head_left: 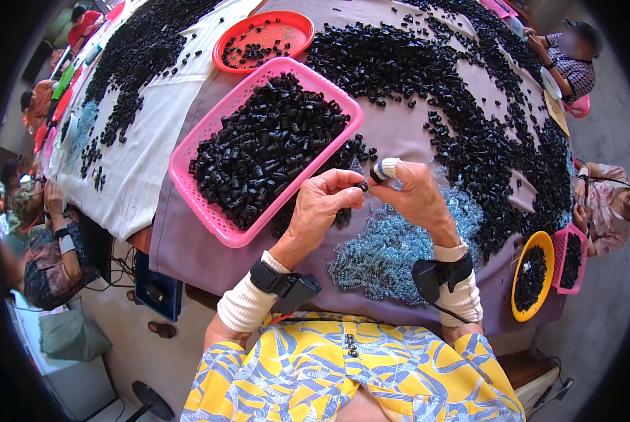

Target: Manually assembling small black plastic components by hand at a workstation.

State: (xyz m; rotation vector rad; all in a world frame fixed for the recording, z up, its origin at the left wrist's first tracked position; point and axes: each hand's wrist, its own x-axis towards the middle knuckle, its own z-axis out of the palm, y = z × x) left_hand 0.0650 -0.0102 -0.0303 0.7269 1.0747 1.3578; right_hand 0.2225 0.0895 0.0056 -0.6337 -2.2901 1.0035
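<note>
My left hand (322,207) pinches a small black plastic piece (361,186) between thumb and fingertips. My right hand (413,193) meets it from the right, fingers closed on the same small piece; a white wrap covers one fingertip (385,169). Both hands hover over a pile of small pale blue parts (392,250) on the purple-grey table cloth (188,243). Just left of my hands stands a pink mesh basket (202,137) filled with black pieces. Both wrists carry white cuffs and black strapped devices.
Heaps of black pieces (470,105) spread across the long table. A red round tray (297,24) lies beyond the basket, a yellow tray (540,250) and another pink basket at the right edge. Other people sit along the left side and at the far right (575,56).
</note>
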